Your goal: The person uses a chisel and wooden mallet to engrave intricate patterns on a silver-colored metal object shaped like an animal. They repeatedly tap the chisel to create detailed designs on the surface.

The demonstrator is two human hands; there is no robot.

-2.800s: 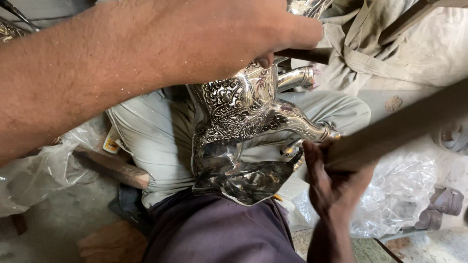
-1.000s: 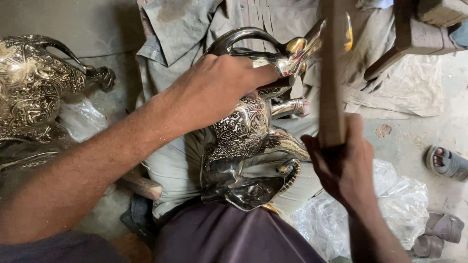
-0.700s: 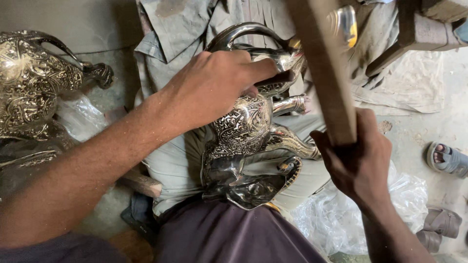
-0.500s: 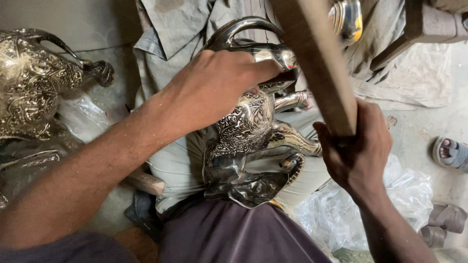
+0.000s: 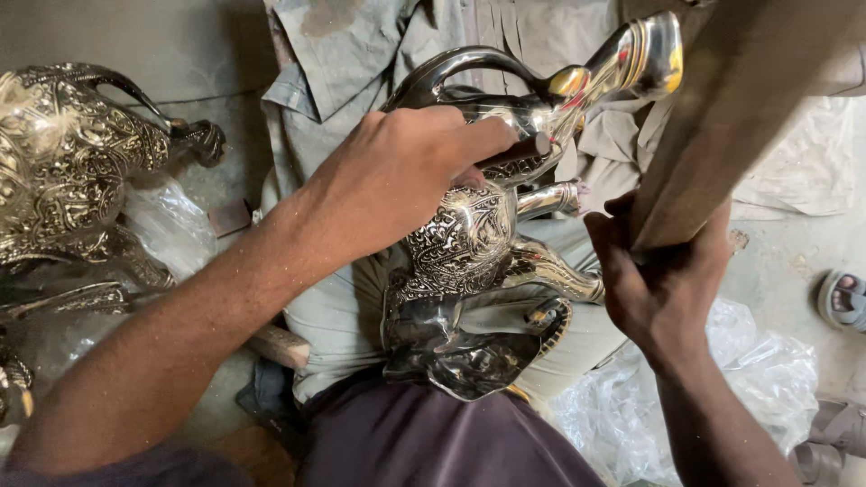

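Silver, engraved metal: an ornate elephant figure point(image 5: 469, 271) lies across the person's lap on grey-green cloth point(image 5: 343, 316). Its long axis runs from lower middle up toward the upper right, and the polished trunk point(image 5: 631, 54) points up and right. The left hand point(image 5: 406, 171) sits on top of the figure, fingers point(image 5: 478, 135) curled and pressed together around a small dark tool point(image 5: 519, 153) held against the metal. The right hand point(image 5: 663, 280) is closed around a thick wooden stick point(image 5: 731, 117), which slants up to the top right corner, just beside the figure's legs. A second engraved figure point(image 5: 63, 171) lies well apart at the left edge. Clear plastic sheet point(image 5: 758, 379) lies on the floor at lower right; a sandalled foot point(image 5: 843, 298) is at the right edge. Little open room around the figure.
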